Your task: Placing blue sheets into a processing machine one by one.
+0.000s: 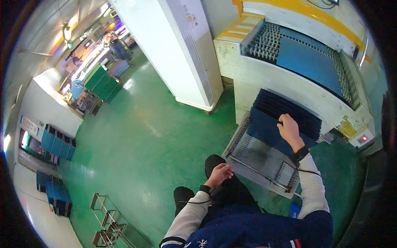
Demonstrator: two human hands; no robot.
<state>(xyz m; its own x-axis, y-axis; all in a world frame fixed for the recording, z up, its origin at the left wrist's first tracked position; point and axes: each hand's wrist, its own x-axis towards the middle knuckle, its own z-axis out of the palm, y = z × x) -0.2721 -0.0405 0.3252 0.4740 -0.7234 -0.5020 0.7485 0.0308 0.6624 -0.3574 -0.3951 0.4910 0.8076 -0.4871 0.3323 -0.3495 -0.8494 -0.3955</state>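
Observation:
My right hand (289,130) is at the upper edge of the front dark blue panel (264,127), its fingers bent over that edge. Behind this panel, several more dark blue panels (285,105) stand close together in a slotted metal rack (258,155). My left hand (220,175) hovers over my knee, left of the rack, with its fingers curled in and nothing visible in them. Each wrist wears a dark band with a cord.
Beyond the rack stands a pale machine (252,87) with rollers, a blue panel (306,58) lying on them. A white column (182,53) rises from the green floor (136,136). At left are blue crates (58,142) and a metal frame (109,221); people work far off.

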